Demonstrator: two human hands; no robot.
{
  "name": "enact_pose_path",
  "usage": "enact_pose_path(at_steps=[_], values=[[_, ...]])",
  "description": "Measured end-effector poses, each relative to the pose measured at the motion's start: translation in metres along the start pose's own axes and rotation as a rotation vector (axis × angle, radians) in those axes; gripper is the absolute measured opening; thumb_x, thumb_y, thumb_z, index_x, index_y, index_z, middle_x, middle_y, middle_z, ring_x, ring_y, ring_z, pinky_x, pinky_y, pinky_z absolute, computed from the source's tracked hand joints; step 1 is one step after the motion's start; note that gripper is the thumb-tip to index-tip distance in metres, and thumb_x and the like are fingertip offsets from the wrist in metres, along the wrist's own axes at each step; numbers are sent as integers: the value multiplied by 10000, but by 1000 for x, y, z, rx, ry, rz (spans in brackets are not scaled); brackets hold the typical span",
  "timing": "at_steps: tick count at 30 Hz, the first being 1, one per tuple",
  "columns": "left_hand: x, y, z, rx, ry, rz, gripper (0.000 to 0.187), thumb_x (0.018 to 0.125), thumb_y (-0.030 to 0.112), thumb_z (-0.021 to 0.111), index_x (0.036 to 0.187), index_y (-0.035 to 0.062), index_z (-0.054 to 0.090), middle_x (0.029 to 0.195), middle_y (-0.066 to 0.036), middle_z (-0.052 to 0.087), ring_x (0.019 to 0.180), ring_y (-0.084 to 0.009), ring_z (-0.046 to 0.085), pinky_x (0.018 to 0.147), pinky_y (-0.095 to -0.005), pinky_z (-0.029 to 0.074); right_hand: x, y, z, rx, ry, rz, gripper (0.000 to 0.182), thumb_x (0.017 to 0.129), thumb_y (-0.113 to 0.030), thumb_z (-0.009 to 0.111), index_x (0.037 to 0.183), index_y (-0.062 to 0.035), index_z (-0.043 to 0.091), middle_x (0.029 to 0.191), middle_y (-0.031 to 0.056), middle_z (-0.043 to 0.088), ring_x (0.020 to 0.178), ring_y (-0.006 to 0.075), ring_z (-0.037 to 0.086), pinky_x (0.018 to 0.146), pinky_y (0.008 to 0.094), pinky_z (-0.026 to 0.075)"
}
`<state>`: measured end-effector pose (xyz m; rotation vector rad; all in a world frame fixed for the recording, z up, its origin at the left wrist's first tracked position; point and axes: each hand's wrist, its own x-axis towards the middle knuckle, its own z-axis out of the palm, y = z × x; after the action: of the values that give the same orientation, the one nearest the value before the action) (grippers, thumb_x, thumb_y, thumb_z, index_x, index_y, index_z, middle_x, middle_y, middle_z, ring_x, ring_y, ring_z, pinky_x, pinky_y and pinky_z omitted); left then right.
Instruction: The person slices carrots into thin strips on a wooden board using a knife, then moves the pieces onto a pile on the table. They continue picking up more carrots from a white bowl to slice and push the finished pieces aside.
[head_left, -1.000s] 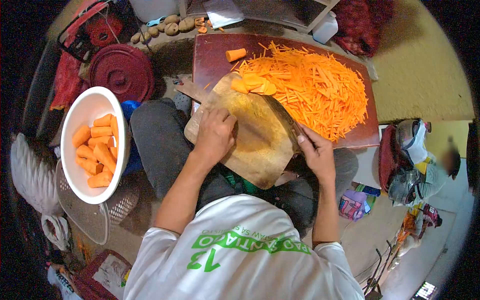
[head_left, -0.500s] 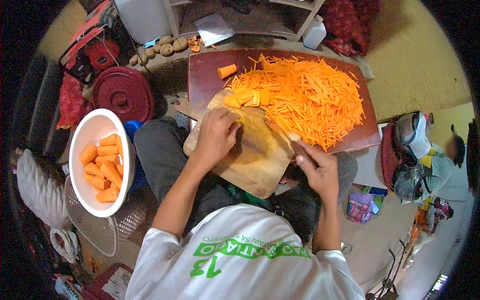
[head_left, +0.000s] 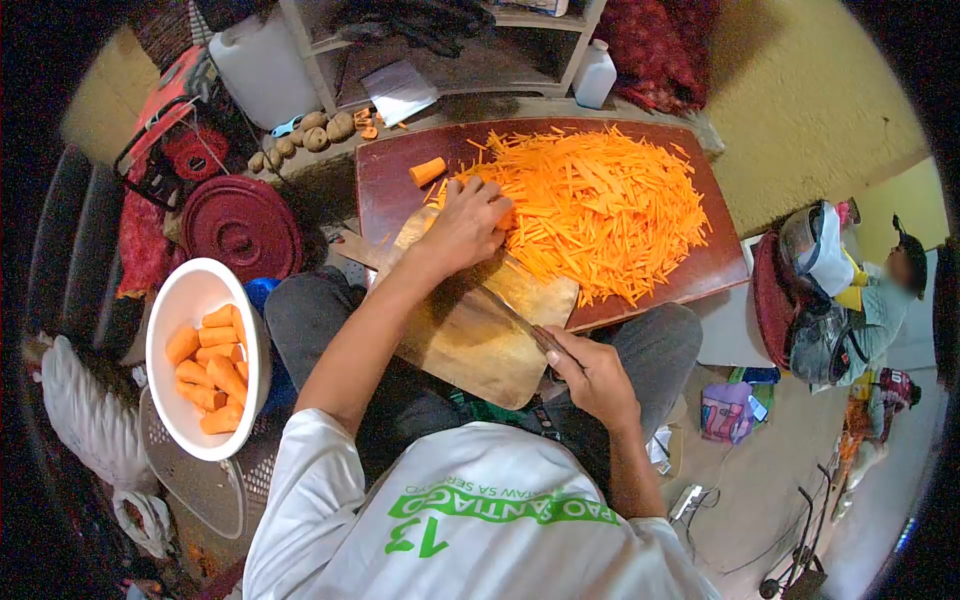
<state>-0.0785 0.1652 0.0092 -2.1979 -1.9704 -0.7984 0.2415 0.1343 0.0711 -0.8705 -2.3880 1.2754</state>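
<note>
My left hand [head_left: 468, 222] reaches over the far edge of the wooden cutting board [head_left: 470, 350], its fingers curled down on carrot slices [head_left: 507, 216] that are mostly hidden beneath it. A knife [head_left: 512, 312] is gripped by its handle in my right hand [head_left: 598, 378], the blade slanting across the board toward the far left. The board rests over my lap, against a dark red table. Just past my left fingers lies a big heap of carrot strips [head_left: 610, 215]. A single carrot chunk [head_left: 428, 171] sits apart, left of the heap.
A white basin [head_left: 155, 375] of peeled carrots stands at my left, near a dark red lid [head_left: 240, 228]. The dark red table [head_left: 385, 180] bears the heap. Potatoes [head_left: 315, 132] lie behind it, beside a shelf. Another person [head_left: 880, 310] is at the far right.
My left hand has moved away from me onto the carrot slices. My right hand has drawn the knife back toward me, away from the heap. The view has shifted slightly.
</note>
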Motion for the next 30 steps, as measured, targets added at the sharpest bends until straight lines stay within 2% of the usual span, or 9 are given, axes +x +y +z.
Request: enact_pose_path(at_steps=[5,11,13,15,18,21,25,28,30], values=[[-3,-7,1,-119,101,-54,350,784,195,848,1106,103,747,1198,-96,689,1209,-342,597,1039,-535,437,-3,-13,-11,118,13,-124,353,1041,-88,661,1372,31,688,1038,162,784,856,184,730,815,328,582],[-24,11,-39,-182,347,-223,433,794,230,893,1161,57,739,1188,-134,721,1225,-367,633,1126,-513,448,0,-3,-11,47,-35,-5,357,1042,-88,658,1374,37,691,985,103,771,811,135,702,763,305,573],[-40,8,-45,-257,358,-269,406,774,201,881,1127,54,745,1150,-146,708,1161,-376,634,1040,-502,449,-1,0,-14,140,-26,80,370,1053,-164,652,1391,-18,692,1127,183,775,1006,273,752,891,360,581],[-55,16,-52,-293,364,-308,381,763,186,876,1091,47,744,1116,-162,698,1111,-387,635,985,-497,456,5,12,-8,150,-10,69,374,1059,-207,651,1387,-32,695,1166,238,771,1074,344,779,938,390,584],[-84,43,-59,-265,309,-348,349,760,185,879,1036,30,731,1073,-183,684,1051,-404,635,952,-502,469,12,7,-5,116,-67,177,378,1058,-217,657,1376,-15,693,1148,237,772,1072,337,779,935,392,584],[-111,75,-47,-197,226,-338,303,786,193,869,993,18,733,1021,-179,659,1002,-394,615,931,-512,463,11,4,0,125,-46,134,384,1058,-216,654,1384,-15,681,1131,239,771,1059,356,776,928,404,584],[-128,94,-30,-133,-11,-360,282,895,243,812,1069,35,734,1250,-216,652,1180,-427,595,1010,-536,472,8,-18,3,42,-43,120,383,1050,-191,658,1390,-16,671,1183,246,760,1080,391,765,925,420,589],[-129,93,-27,-81,67,-265,257,877,182,807,1057,9,748,1119,-189,608,1078,-383,571,927,-499,444,6,-21,10,-8,-38,36,382,1043,-178,666,1390,-17,671,1227,258,746,1106,412,753,933,440,595],[-128,94,-32,-52,55,-232,261,879,152,794,1081,-4,738,1131,-191,596,1072,-388,565,928,-495,451,1,-14,17,-17,-45,-36,383,1040,-179,673,1387,-16,671,1257,268,736,1136,420,745,944,458,597]])
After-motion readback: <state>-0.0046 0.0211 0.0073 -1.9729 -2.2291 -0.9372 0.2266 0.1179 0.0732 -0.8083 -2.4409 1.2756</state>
